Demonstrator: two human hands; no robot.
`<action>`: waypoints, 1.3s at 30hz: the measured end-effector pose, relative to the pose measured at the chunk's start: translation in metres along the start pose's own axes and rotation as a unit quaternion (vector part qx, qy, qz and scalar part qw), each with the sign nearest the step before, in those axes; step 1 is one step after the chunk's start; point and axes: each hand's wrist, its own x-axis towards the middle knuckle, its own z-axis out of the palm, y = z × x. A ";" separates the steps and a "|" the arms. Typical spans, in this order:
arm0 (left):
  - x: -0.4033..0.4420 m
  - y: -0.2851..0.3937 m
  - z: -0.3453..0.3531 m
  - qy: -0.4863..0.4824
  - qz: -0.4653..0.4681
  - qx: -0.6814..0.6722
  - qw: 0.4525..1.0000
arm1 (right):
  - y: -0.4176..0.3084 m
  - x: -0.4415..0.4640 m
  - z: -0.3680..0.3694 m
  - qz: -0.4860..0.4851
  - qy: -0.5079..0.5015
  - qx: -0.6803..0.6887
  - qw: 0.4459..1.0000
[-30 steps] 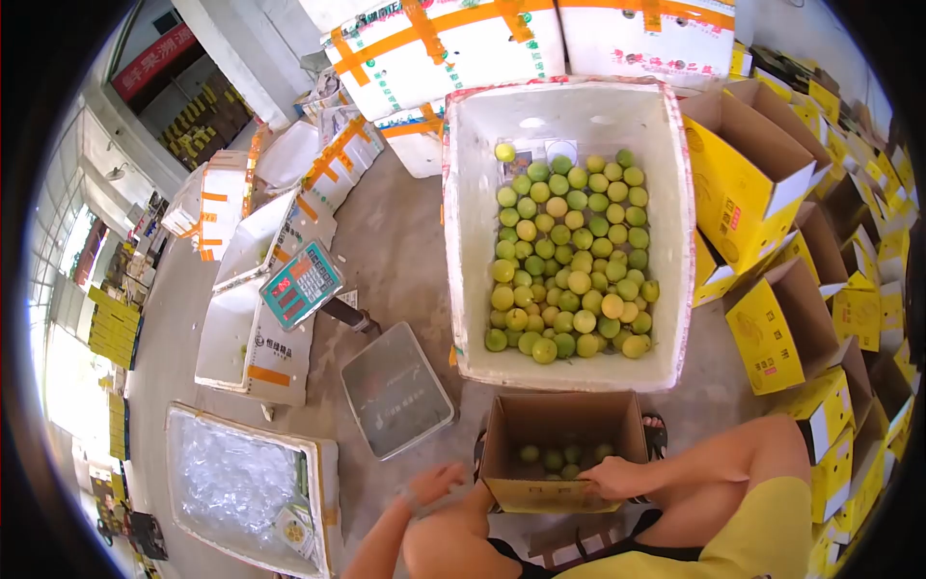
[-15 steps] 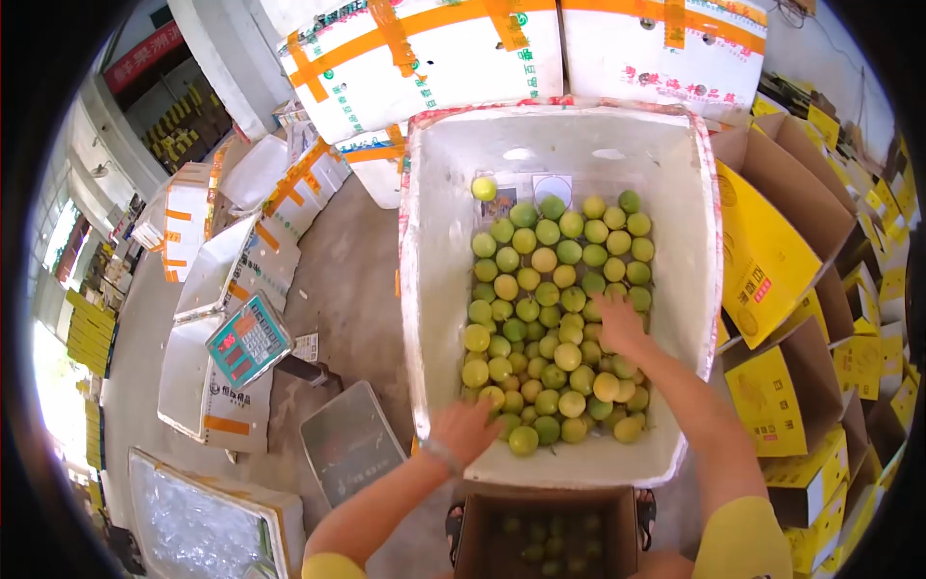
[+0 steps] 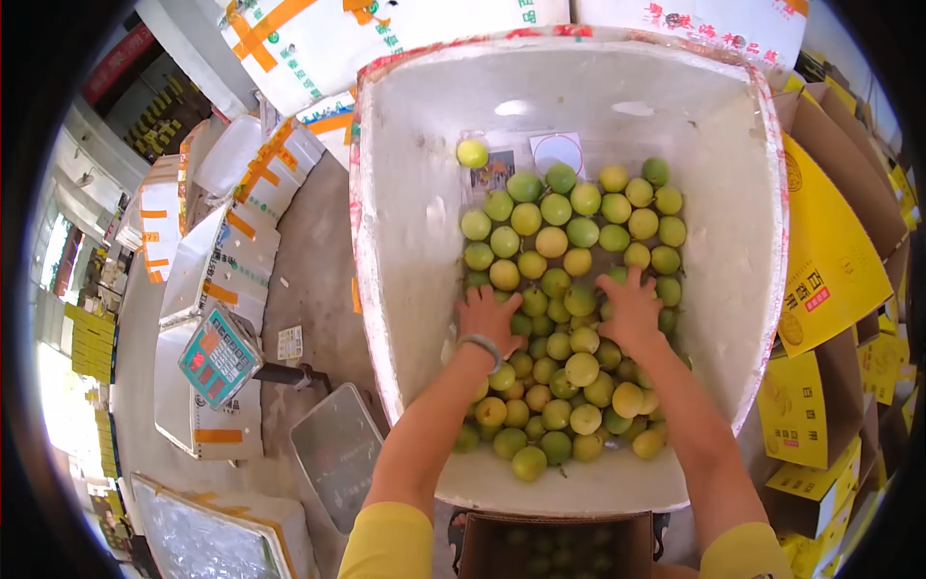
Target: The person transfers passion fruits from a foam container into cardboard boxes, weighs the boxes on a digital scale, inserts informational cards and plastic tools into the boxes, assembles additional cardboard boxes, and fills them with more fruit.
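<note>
A big white foam box (image 3: 733,289) stands before me, its floor covered with several rows of green and yellow passion fruits (image 3: 555,207). My left hand (image 3: 489,323), a band at its wrist, lies over the fruits on the left side with its fingers spread. On the right side my right hand (image 3: 632,314) rests among the fruits, fingers apart and fingertips touching them. Some fruits under both palms are hidden. One lone yellow-green passion fruit (image 3: 473,152) sits near the far left corner. Below the foam box, a brown cardboard box (image 3: 473,550) holds more fruits in shadow.
At left are a scale display (image 3: 220,357) on a post, its platform (image 3: 338,454) and several white foam boxes (image 3: 207,265). A foam box with clear plastic (image 3: 207,536) stands at bottom left. Yellow cartons (image 3: 830,251) crowd the right; taped foam boxes (image 3: 453,19) stand behind.
My left hand has moved from the near left edge up and over the fruits. The right hand stays among the fruits on the right. My view has come closer to the box.
</note>
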 end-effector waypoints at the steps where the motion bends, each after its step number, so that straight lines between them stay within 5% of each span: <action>1: 0.000 -0.001 0.004 -0.003 -0.001 -0.003 1.000 | -0.002 -0.003 0.000 0.007 0.023 0.010 1.000; 4: 0.000 -0.002 0.008 -0.004 -0.035 -0.072 0.997 | -0.010 -0.039 -0.008 -0.002 0.074 0.176 0.982; 6: 0.000 -0.001 0.007 0.016 -0.011 -0.001 1.000 | -0.005 -0.083 -0.017 -0.061 0.004 0.265 0.962; 8: -0.002 0.004 0.007 0.013 -0.027 0.000 1.000 | 0.000 -0.129 -0.024 -0.179 -0.158 0.253 0.937; 10: -0.003 0.009 0.007 0.010 -0.045 0.003 0.999 | -0.004 -0.159 -0.030 -0.340 -0.356 0.297 0.819; 13: 0.001 0.017 0.013 -0.017 -0.072 -0.018 0.997 | -0.022 -0.145 -0.059 -0.324 -0.366 0.266 0.831; 16: 0.005 0.021 0.024 0.010 -0.091 0.028 0.995 | -0.015 -0.052 -0.012 -0.192 0.006 0.242 0.951; 17: 0.009 0.020 0.030 0.017 -0.096 0.040 0.994 | -0.021 -0.028 -0.002 -0.121 0.046 0.205 0.970; 24: 0.024 0.017 0.044 -0.007 -0.099 0.051 0.994 | -0.036 0.026 0.057 -0.020 0.096 0.084 0.992; 28: 0.016 0.012 0.017 -0.062 -0.057 -0.045 0.995 | -0.014 0.042 0.030 -0.067 -0.027 0.136 0.988; 31: 0.023 0.000 0.025 -0.031 -0.121 -0.174 0.977 | -0.005 0.056 0.030 -0.141 -0.114 0.320 0.930; 33: 0.023 -0.015 0.026 -0.007 -0.119 -0.398 0.910 | -0.009 0.062 0.035 -0.144 -0.216 0.476 0.840; 34: 0.024 -0.014 0.027 -0.008 -0.120 -0.394 0.911 | -0.013 0.062 0.034 -0.144 -0.216 0.480 0.838; 36: 0.028 -0.008 0.030 -0.082 -0.224 -0.739 0.630 | -0.015 0.059 0.030 -0.073 -0.333 0.641 0.688; 37: 0.028 -0.007 0.027 -0.084 -0.225 -0.739 0.630 | -0.017 0.056 0.027 -0.070 -0.334 0.641 0.687; 39: 0.026 -0.008 0.018 -0.154 -0.239 -0.829 0.482 | -0.024 0.051 0.022 -0.022 -0.348 0.667 0.658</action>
